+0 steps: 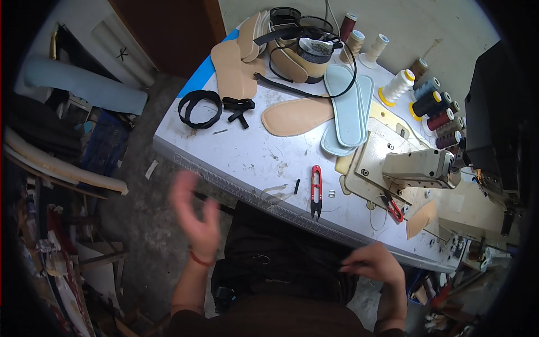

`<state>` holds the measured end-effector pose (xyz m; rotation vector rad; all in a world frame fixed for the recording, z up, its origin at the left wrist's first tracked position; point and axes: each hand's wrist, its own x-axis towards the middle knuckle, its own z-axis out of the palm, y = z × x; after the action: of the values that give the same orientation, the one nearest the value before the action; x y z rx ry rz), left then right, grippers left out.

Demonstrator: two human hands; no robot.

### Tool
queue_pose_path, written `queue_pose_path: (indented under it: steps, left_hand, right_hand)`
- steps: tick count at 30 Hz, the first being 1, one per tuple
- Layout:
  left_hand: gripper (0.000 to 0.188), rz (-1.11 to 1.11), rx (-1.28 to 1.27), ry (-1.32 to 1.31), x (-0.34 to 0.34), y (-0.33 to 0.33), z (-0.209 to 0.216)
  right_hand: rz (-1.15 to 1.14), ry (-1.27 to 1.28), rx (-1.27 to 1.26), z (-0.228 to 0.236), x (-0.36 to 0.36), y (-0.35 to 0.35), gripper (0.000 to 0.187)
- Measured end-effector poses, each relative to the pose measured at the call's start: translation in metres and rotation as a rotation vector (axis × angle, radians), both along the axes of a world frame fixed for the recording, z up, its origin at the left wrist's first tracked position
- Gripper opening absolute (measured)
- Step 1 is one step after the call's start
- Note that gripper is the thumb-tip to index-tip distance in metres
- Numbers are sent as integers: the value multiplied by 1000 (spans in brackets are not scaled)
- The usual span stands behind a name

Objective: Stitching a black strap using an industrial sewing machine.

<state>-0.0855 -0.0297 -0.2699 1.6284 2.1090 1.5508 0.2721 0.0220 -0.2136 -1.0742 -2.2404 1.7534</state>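
My left hand [193, 216] is raised off the table's front edge, slightly blurred, with fingers stretched and thumb apart. A dark strip [224, 209] runs beside its thumb; I cannot tell whether they touch. Over my lap at the right, my right hand [377, 263] has its fingers pinched together; something dark seems to be at the fingertips, lost against my black clothing. On the table between them lie red-handled thread snips [316, 188], a short black strip [297, 186] and small metal buckles [332, 194].
A sewing machine [421, 168] stands at the right, with more red snips [394, 209] beside it. Light blue insoles [348, 106], tan insoles [295, 117], a coil of black strap [200, 109] and several thread spools [400, 84] cover the worktable [247, 151]. Rolled material [84, 87] lies at the left.
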Motion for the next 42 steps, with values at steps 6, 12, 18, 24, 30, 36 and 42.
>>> queue_pose_path:
  steps: [6,12,18,24,30,36,42]
  left_hand:
    - [28,-1137,-322,-248,60,1,12]
    - [15,-823,-169,-506,52,10,8]
    - [12,-935,-310,-731,32,-5,-8]
    - [13,-833,-402,-913,44,-1,-5]
    - [11,-779,-282,-818,34,-2,-11]
    - [11,-821,-283,-758,31,15,0]
    - [18,-665,-280,-817,48,44,31]
  right_hand:
    - [285,-11,90,20,-85,46,16]
    - [634,84,126,28,-132,86,15]
    - [480,9,-26,24,-189,151,17]
    - [-264,-142,1088,-57,-223,246,17]
    - [-326,179,412,-22,-202,223,19]
    - [-408,335,70,14,-156,158,16]
    - [-447,394,-37,21,-131,114,13]
